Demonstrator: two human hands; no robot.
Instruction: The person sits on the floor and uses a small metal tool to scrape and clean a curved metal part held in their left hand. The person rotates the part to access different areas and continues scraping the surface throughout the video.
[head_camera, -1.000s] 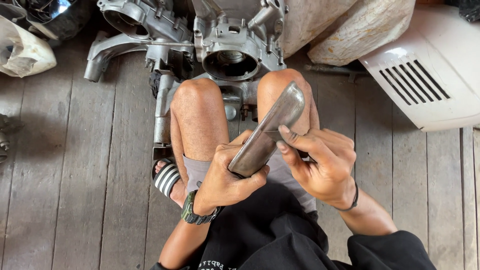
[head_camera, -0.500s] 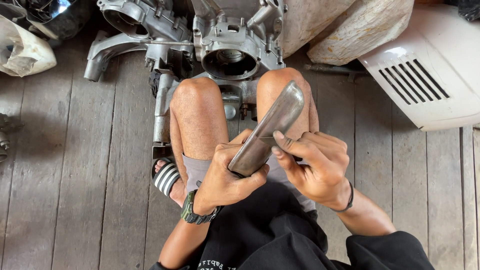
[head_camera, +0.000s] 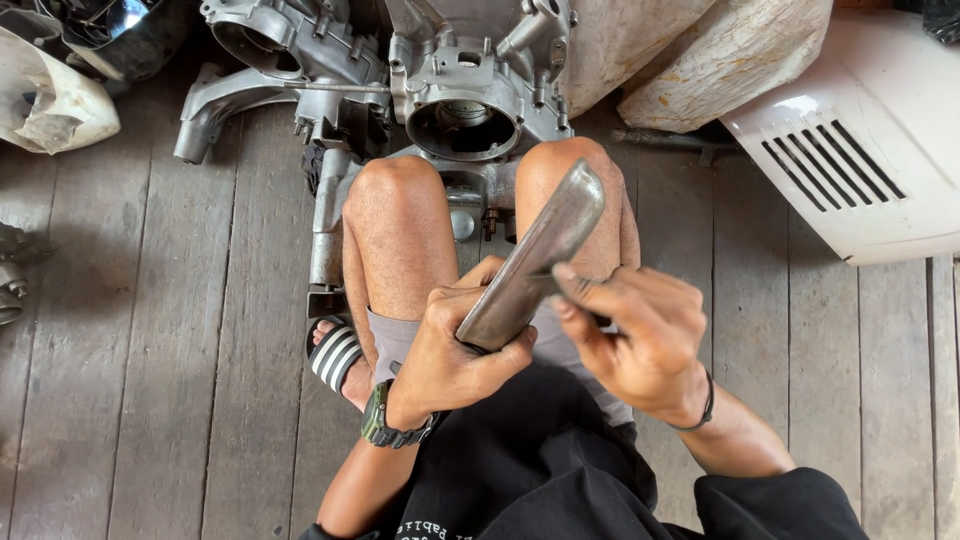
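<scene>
Engine casing (head_camera: 465, 95) beyond metal cover (head_camera: 535, 262)

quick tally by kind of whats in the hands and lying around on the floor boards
Curved metal strip, gripped by the left hand and touched by the right hand: 1
Bare metal engine casings, one in front of the knees, one beside it: 2
White vented panel: 1
Pale stone-like blocks: 2
Crumpled white wrapping: 1
Total: 7

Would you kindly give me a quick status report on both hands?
Left hand gripping metal bar low. Right hand fingers on its edge. Engine case beyond knees, nothing blocking.
</scene>
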